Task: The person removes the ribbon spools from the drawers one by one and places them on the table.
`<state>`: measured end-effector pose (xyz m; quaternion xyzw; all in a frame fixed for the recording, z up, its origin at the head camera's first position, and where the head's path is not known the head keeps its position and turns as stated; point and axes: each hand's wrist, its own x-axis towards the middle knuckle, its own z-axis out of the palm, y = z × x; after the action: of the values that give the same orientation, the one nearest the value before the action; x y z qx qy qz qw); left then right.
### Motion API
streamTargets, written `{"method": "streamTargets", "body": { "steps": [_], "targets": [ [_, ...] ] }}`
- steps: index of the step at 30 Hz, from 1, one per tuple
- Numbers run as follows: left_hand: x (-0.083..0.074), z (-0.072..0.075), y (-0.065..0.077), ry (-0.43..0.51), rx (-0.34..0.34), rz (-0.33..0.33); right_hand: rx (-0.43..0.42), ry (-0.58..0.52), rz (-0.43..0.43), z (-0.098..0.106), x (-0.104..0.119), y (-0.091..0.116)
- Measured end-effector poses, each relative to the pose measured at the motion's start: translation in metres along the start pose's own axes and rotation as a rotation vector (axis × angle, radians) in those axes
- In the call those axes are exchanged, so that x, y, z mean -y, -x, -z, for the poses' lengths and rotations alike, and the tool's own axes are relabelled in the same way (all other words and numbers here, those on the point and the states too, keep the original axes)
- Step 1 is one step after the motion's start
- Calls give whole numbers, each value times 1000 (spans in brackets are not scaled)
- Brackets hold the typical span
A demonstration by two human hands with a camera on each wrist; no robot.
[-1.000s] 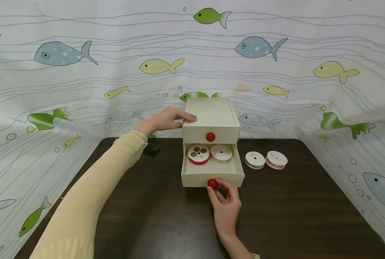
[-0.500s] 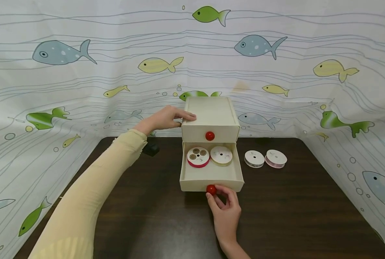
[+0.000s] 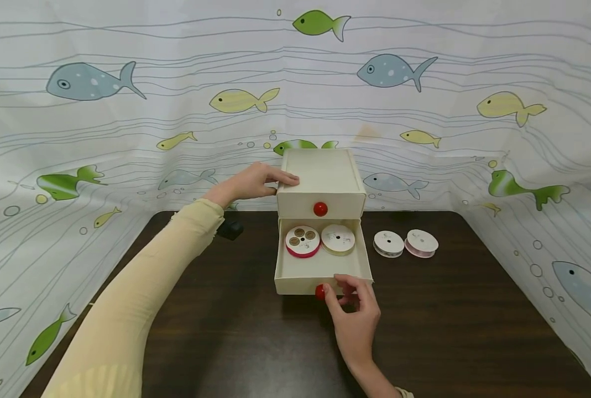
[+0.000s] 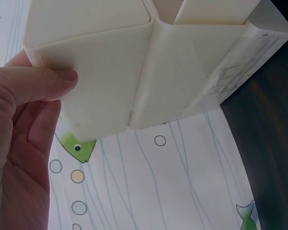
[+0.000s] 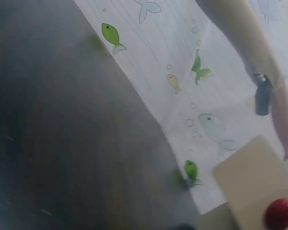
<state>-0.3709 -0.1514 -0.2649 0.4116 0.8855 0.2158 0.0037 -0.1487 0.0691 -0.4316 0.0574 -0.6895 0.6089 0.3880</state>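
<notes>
A cream two-drawer cabinet (image 3: 320,171) stands at the back of the dark table. My left hand (image 3: 255,181) grips its upper left edge; the left wrist view has the thumb (image 4: 53,84) pressing its side wall. The lower drawer (image 3: 295,268) is pulled out, with a red-edged ribbon spool (image 3: 302,241) and a pale-edged ribbon spool (image 3: 338,239) side by side towards its back. My right hand (image 3: 356,326) is at its front, thumb and fingers spread apart beside the red knob (image 3: 320,292). The upper drawer, with its own red knob (image 5: 278,214), is closed.
Two more ribbon spools, a white one (image 3: 388,243) and a pinkish one (image 3: 421,243), lie on the table (image 3: 449,320) right of the cabinet. A fish-patterned sheet (image 3: 176,61) walls the back and sides. A black wrist camera (image 3: 229,229) hangs under the left wrist.
The lower drawer has come further out towards me. My right hand pinched its knob in the earlier frames; now its fingers have let go and shifted right. My left hand stays put.
</notes>
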Motion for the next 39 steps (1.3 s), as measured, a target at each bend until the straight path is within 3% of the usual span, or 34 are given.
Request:
{"method": "streamTargets", "body": {
  "steps": [10, 15, 23, 29, 39],
  "targets": [
    [0, 0, -1, -12, 6, -10, 72, 51, 153, 4, 15, -48],
    [0, 0, -2, -11, 10, -14, 157, 44, 203, 4, 20, -74],
    [-1, 1, 0, -4, 11, -11, 433, 131, 330, 11, 33, -130],
    [-1, 0, -2, -10, 14, -13, 628, 204, 463, 3, 38, -165],
    [0, -1, -1, -5, 9, -15, 1120, 355, 542, -24, 37, -208]
  ]
}}
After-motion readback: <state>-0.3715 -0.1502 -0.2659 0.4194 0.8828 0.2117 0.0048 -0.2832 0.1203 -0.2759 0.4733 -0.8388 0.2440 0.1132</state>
